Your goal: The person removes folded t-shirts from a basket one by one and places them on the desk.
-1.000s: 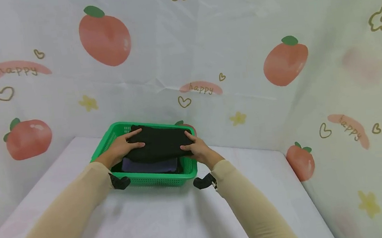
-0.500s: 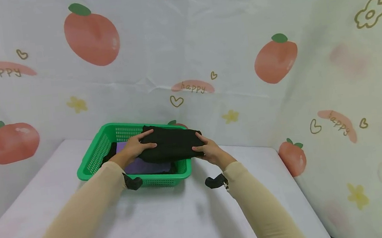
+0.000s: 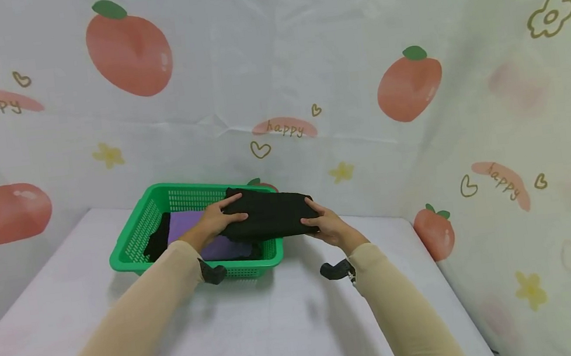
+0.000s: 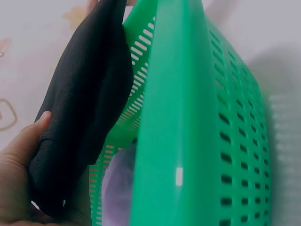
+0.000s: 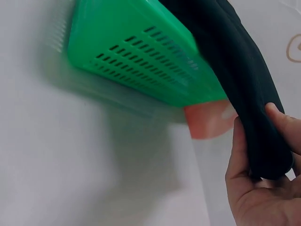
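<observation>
Over perforated green basket (image 3: 135,251), soft folded black cloth (image 3: 268,215)

Folded black garment (image 3: 269,216): thick, dark, matte fabric, folded into a flat rectangle approx. It is held level above the right part of the green basket (image 3: 136,237), its right end reaching past the basket's right rim. Left hand (image 3: 216,221) grips the left edge w/ thumb on top; right hand (image 3: 327,225) grips the right edge, fingers curled around the fold. In the wrist views the fabric looks several layers thick.
</observation>
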The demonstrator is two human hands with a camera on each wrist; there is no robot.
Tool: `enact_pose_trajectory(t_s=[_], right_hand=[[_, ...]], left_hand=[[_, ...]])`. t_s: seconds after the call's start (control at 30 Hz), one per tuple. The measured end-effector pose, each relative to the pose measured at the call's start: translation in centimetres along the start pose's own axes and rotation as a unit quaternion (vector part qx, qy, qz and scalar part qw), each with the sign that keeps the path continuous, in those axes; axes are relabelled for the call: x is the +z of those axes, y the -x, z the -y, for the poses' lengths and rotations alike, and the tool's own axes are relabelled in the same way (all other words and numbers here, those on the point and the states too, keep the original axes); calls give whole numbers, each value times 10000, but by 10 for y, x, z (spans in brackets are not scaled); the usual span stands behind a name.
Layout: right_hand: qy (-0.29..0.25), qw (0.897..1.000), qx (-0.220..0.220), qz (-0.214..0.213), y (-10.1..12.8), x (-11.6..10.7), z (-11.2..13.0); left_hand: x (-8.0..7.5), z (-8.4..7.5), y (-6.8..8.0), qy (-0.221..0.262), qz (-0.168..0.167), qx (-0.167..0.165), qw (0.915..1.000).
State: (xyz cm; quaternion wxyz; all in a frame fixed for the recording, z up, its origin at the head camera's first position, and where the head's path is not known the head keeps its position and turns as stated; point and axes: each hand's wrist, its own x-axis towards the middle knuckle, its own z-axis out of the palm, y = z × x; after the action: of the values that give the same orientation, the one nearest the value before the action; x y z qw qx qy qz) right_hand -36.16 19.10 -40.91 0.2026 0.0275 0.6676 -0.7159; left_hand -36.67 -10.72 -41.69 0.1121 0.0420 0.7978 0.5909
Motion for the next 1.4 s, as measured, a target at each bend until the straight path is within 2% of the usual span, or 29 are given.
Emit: enact_pose_trajectory(t_s=[0.3, 0.57, 0.87, 1.07, 1.3, 1.4], right_hand=[[2, 10000, 68, -61, 4, -22, 4], [10, 9998, 76, -160, 12, -43, 7], [-37, 9997, 122, -217, 20, -58, 5], [-33, 9997, 98, -199, 22, -65, 1], [15, 9999, 68, -131, 21, -70, 2], [-56, 9998, 101, -184, 19, -74, 4]], left_hand=[[18, -9, -10, 246, 30, -142, 9996], [41, -20, -18, 263, -80, -89, 9996], [62, -23, -22, -102, -220, -150, 9996], [67, -25, -19, -470, -73, -31, 9989], [70, -32, -24, -791, -270, 63, 9965], [73, -38, -24, -900, -294, 0, 9955]])
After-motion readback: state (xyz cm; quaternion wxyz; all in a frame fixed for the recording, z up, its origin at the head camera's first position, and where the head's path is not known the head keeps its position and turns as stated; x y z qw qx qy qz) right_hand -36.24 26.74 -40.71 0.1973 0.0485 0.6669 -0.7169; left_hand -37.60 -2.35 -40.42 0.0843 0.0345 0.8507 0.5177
